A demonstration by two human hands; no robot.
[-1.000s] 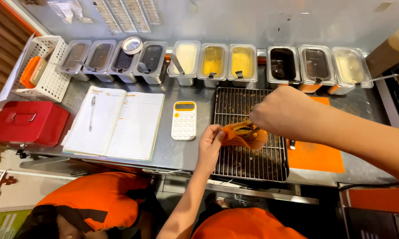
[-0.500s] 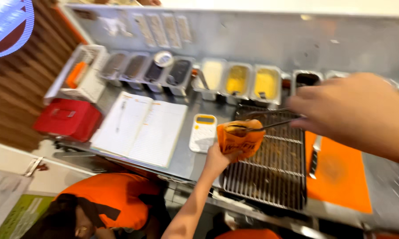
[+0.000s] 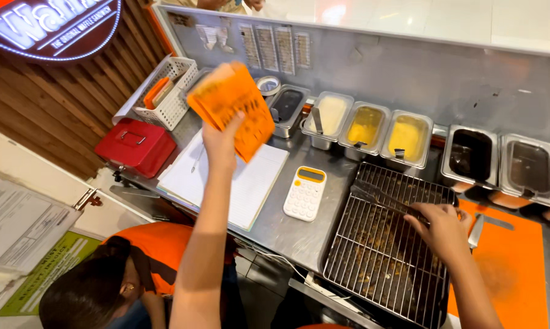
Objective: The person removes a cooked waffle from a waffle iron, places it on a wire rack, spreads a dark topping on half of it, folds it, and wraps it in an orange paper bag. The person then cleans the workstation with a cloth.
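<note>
Raised above the tabletop (image 3: 287,234) in left hand (image 3: 221,141) fingers pinching its lower edge: orange paper sleeve (image 3: 233,108), likely light, soft, crushable; right hand (image 3: 441,226) fingers closed on tongs (image 3: 378,198) over wire rack (image 3: 385,268).

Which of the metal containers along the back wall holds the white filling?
The metal container with white filling stands just left of the two yellow-filled containers; those further right and left look dark.
</note>
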